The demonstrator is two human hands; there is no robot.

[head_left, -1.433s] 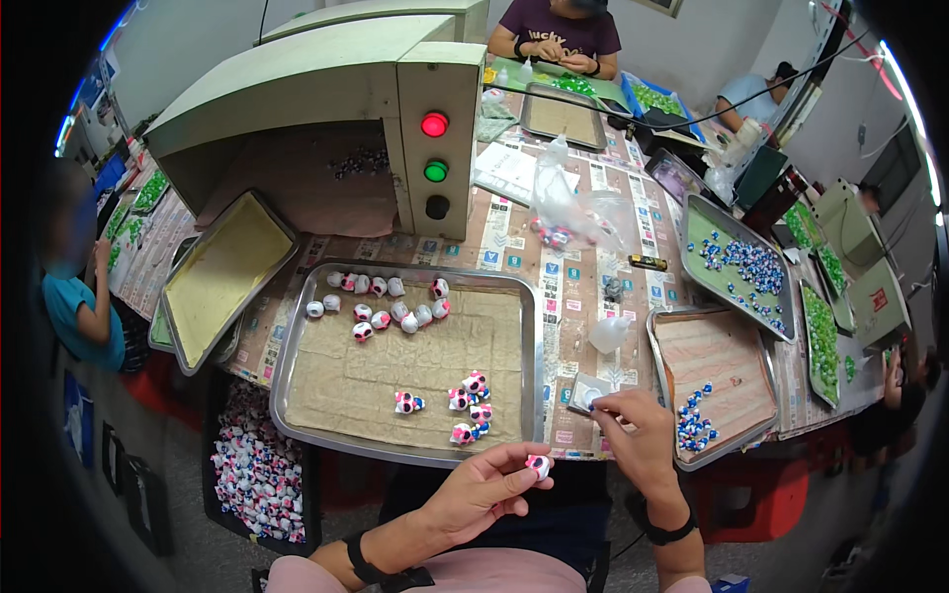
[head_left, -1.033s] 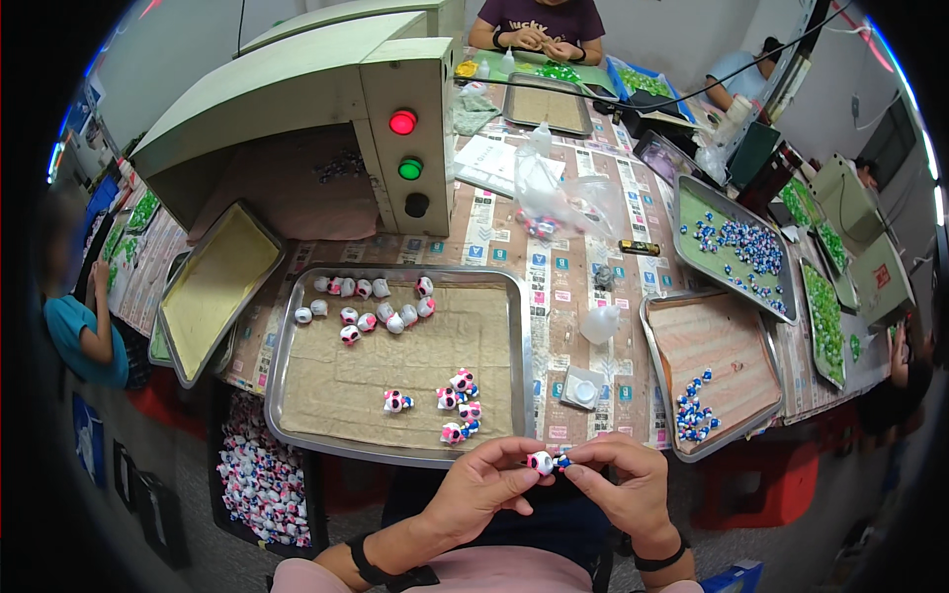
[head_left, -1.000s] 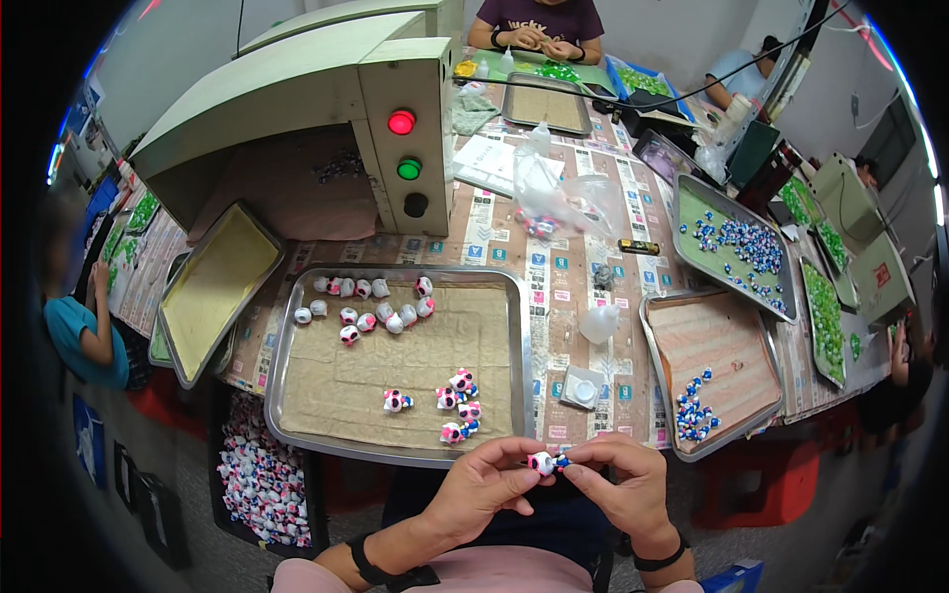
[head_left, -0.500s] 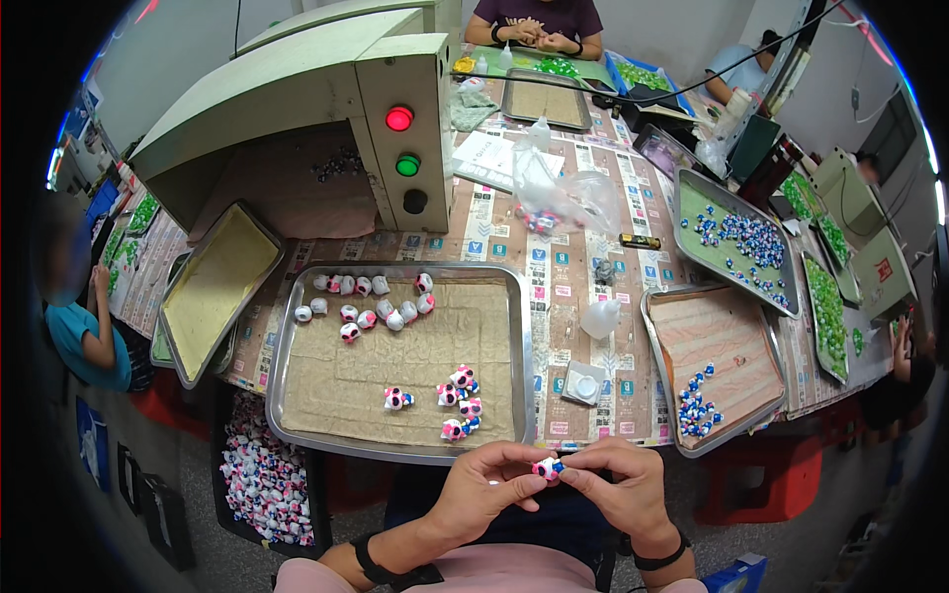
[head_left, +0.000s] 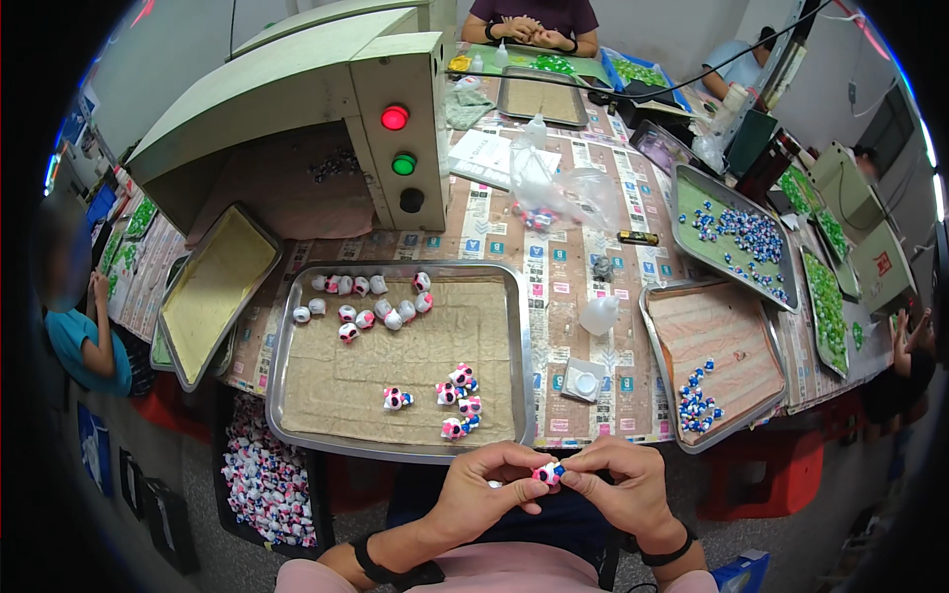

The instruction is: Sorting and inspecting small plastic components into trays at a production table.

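Note:
Between my two hands, just in front of the table edge, is a small toy figurine (head_left: 547,474) with a white-and-pink head and a blue body. My left hand (head_left: 484,491) pinches its head end, while the fingertips of my right hand (head_left: 623,486) grip the blue end. A bit of another white piece (head_left: 494,483) shows by my left fingers. Just beyond, a cloth-lined metal tray (head_left: 525,366) carries loose white-and-pink toy heads (head_left: 393,320) at its far side. Several figurines with heads and blue bodies (head_left: 452,428) lie near its right front corner.
Small blue-and-white bodies (head_left: 698,405) lie in a tray (head_left: 717,326) at right; another tray (head_left: 682,232) behind holds more. A squeeze bottle (head_left: 598,315) and small square dish (head_left: 581,380) stand between. A machine (head_left: 395,79) stands back left. Below left, a black bin (head_left: 314,465) holds many heads.
The figurine has turned slightly between my fingertips. Both hands keep their grip in nearly the same place, and the trays' contents look unchanged.

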